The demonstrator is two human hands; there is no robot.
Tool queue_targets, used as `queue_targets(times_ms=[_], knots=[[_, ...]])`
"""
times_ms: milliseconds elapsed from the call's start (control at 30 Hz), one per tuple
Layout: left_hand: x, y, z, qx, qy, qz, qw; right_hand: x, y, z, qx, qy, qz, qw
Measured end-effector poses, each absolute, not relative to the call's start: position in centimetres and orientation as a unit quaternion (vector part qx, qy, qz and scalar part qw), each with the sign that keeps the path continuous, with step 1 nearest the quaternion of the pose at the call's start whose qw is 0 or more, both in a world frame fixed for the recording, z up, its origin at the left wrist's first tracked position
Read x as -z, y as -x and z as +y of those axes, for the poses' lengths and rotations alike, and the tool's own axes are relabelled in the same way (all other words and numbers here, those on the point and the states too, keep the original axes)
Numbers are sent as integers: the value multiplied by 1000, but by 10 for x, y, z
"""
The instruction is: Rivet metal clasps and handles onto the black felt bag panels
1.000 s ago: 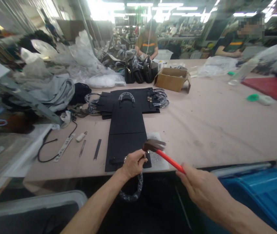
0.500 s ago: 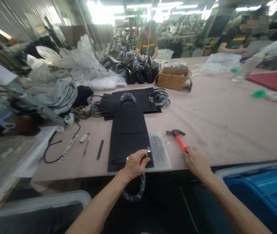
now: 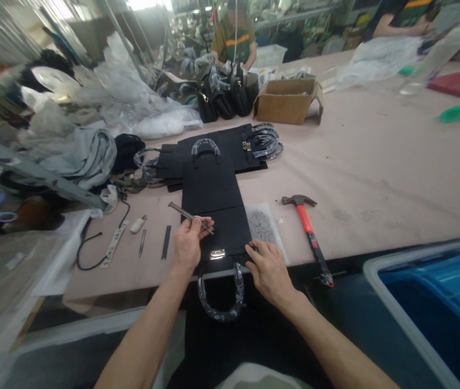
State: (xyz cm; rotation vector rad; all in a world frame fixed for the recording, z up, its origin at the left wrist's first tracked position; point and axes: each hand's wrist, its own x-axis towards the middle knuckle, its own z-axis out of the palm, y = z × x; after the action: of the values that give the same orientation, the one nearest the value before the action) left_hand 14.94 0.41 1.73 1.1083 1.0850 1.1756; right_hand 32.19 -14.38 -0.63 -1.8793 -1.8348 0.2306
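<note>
A black bag panel (image 3: 213, 186) lies lengthwise at the table's front, with a gold clasp (image 3: 217, 254) near its lower end. Its plastic-wrapped handle (image 3: 220, 316) hangs over the table edge. My left hand (image 3: 188, 246) is closed around slim metal rods that look like punches (image 3: 181, 210), held above the panel's left side. At the panel's lower right corner is my right hand (image 3: 268, 267), thumb and fingers pinching the edge; part of that grip is hidden. To its right lies a claw hammer (image 3: 305, 219) with a red and black handle that sticks out past the table edge.
More black bag panels (image 3: 230, 143) with wrapped handles are stacked behind. A speckled pad (image 3: 260, 224) lies partly under the panel. A cardboard box (image 3: 284, 102), finished black bags (image 3: 224, 100) and a co-worker (image 3: 233, 40) are farther back. A blue bin (image 3: 436, 308) stands at right.
My right hand has let go of the hammer and moved left to the panel's corner. My left hand has moved left and up, uncovering the clasp. The view has tilted down.
</note>
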Motion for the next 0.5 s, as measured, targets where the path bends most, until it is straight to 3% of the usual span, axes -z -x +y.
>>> queue_targets(times_ms=[67,200,367,500], knots=[[-26,-109,22,-437,-559,550,440,3,-325,-143,-92,689,-672,256],[-28,-24,39,-174,-680,704,110,3,-321,-144,-77,704,-654,266],[-2,25,27,4,-644,764,32,1,-317,-143,-33,750,-623,221],[8,14,8,-107,-693,708,-77,-4,-320,-135,-29,760,-626,171]])
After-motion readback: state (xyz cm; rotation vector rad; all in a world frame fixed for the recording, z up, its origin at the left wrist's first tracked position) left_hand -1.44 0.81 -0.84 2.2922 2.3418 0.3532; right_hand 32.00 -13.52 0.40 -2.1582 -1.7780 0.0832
